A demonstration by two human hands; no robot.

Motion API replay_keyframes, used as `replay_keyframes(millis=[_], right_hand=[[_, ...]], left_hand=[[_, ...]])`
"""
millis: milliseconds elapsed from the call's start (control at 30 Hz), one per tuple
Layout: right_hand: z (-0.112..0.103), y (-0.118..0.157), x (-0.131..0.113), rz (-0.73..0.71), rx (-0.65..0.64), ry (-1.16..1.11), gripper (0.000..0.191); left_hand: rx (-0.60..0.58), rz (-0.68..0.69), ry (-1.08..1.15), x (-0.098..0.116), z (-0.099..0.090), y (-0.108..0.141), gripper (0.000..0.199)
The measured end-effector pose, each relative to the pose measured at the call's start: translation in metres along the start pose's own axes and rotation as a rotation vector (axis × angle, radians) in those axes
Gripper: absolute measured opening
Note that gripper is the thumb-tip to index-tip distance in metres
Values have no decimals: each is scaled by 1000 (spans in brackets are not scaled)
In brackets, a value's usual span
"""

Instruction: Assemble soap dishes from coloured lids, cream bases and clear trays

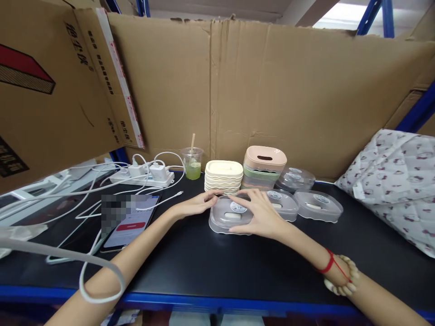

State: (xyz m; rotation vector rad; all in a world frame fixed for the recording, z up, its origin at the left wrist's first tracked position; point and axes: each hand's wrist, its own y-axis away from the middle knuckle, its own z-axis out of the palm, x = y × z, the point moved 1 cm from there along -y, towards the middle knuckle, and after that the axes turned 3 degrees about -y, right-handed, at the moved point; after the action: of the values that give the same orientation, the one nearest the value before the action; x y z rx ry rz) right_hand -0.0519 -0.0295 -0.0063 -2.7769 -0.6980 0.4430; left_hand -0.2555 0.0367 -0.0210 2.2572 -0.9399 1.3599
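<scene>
A clear plastic box cover (220, 224), with a round sticker and a pale oval on top, lies on the black table in front of me. My right hand (263, 215) spans its right end, thumb at the near edge and fingers at the far side. At the far left corner, my left hand (199, 203) has its thumb and fingers against the same cover. Just behind are stacked cream wavy-edged pieces (224, 170). More clear covers, one partly behind my right hand (287, 206) and another farther right (319, 206), rest alongside.
Pink and green slotted boxes (265, 158) are stacked at the back, beside another clear cover (295, 179). A drink cup (193, 165) with a straw, a power strip (142, 179), loose white cables and a phone (132, 222) are left. A patterned quilted bundle (394, 185) lies right; cardboard (306, 90) walls the back.
</scene>
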Motion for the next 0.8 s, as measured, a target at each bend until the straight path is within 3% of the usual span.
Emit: replay_keyframes(millis=[200, 367, 533, 800], right_hand=[[10, 1, 4, 94, -59, -65, 86], [11, -4, 0, 92, -78, -71, 86], [10, -6, 1, 91, -103, -57, 87], [22, -3, 8, 62, 18, -73, 84]], left_hand=[[-60, -6, -9, 0, 3, -3, 77], [6, -126, 14, -2, 1, -2, 92], [15, -147, 19, 2, -1, -2, 92], [38, -55, -86, 1, -2, -3, 70]])
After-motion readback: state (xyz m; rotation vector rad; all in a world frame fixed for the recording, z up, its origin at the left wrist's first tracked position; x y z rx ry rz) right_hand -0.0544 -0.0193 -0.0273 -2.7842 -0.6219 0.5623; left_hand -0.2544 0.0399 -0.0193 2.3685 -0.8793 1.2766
